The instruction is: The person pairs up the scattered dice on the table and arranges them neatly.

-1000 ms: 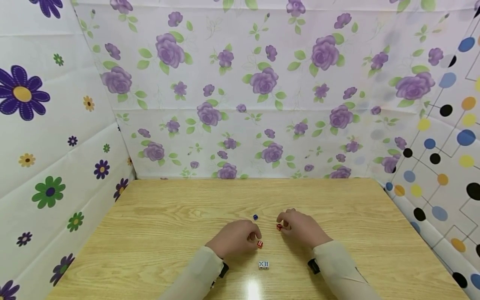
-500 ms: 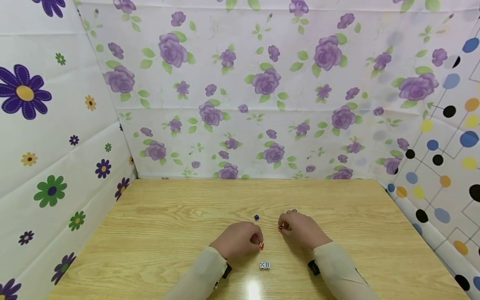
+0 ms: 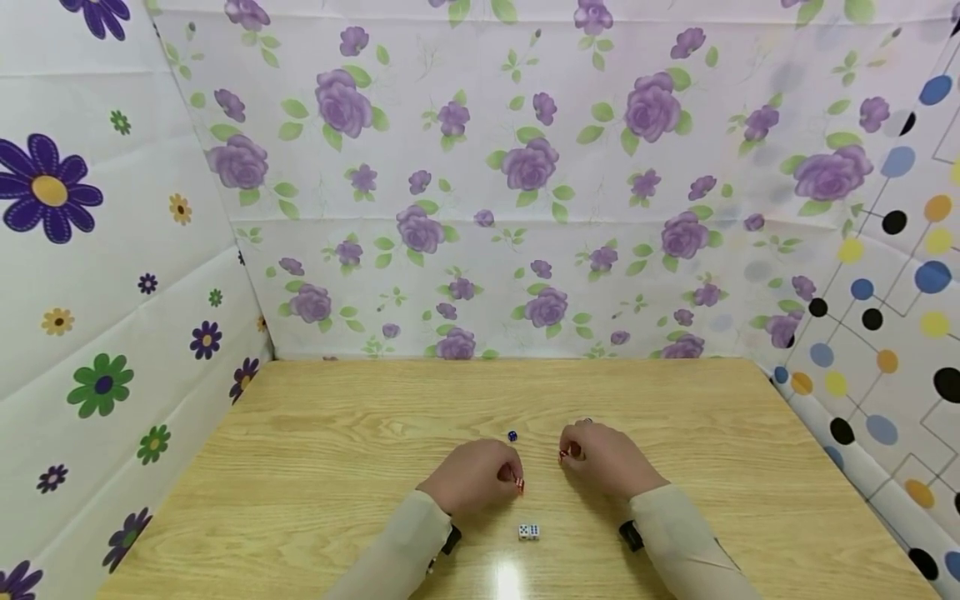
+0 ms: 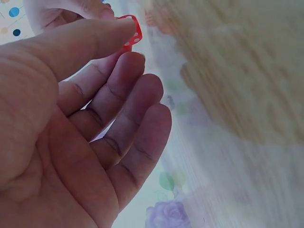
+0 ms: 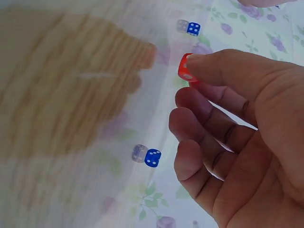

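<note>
My left hand [image 3: 474, 477] pinches a red die [image 4: 137, 33] with white dots between thumb and index finger, close over the table. Across from it, my right hand [image 3: 609, 458] holds a second red die [image 5: 185, 66] by thumb and index fingertips. In both wrist views the other fingers curve loosely beside the grip. One blue die [image 3: 512, 436] rests on the table behind the gap between the hands. Another blue die [image 5: 153, 157] lies just beyond the right hand, mostly hidden by it in the head view. Two white dice [image 3: 528, 532] with blue dots sit side by side nearer the body.
The wood-grain table [image 3: 360, 417] is glossy and reflects the dice. A rose-patterned cloth [image 3: 480, 167] hangs along its back edge. Flowered cloth [image 3: 97, 333] stands at the left and dotted cloth [image 3: 885, 333] at the right.
My left thumb and index finger have closed on the left red die and raised it slightly. The right hand keeps its red die, which has turned a little. The other dice stay put.
</note>
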